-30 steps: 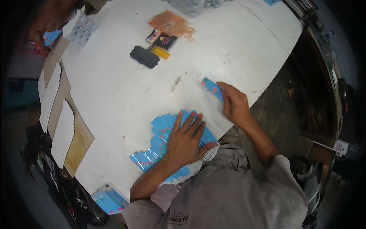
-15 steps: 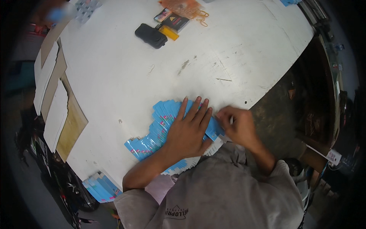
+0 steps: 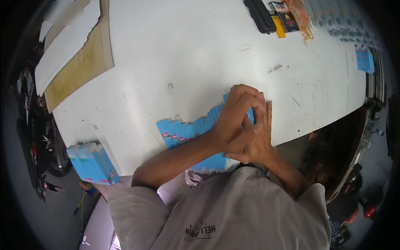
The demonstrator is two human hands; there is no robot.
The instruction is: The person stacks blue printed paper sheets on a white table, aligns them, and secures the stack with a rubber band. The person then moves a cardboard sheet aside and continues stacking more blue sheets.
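Observation:
A row of overlapping blue flat cartons [image 3: 204,126] with white edges lies fanned along the near edge of the table. Over its right end my two hands overlap. My left hand [image 3: 236,114] arches above the cartons, its fingers bent and closed toward the other hand; whatever is in its fingertips is hidden. Just below and to the right, my right hand [image 3: 259,143] curls around the end of the row, thumb on the near side and fingers reaching up along the far side. Blue shows between the two hands.
A stack of blue cartons [image 3: 93,163] stands at the table's left corner. Torn cardboard sheets [image 3: 79,75] lie far left. At the back are a black case [image 3: 261,16], a yellow lighter [image 3: 278,27], a dark pack [image 3: 288,20] and an orange bag [image 3: 301,16]. More blue pieces [image 3: 364,59] sit far right.
My left hand has gone from lying flat on the cartons to bent and raised at their right end, meeting the right hand. The view has turned, showing more of the table's right side.

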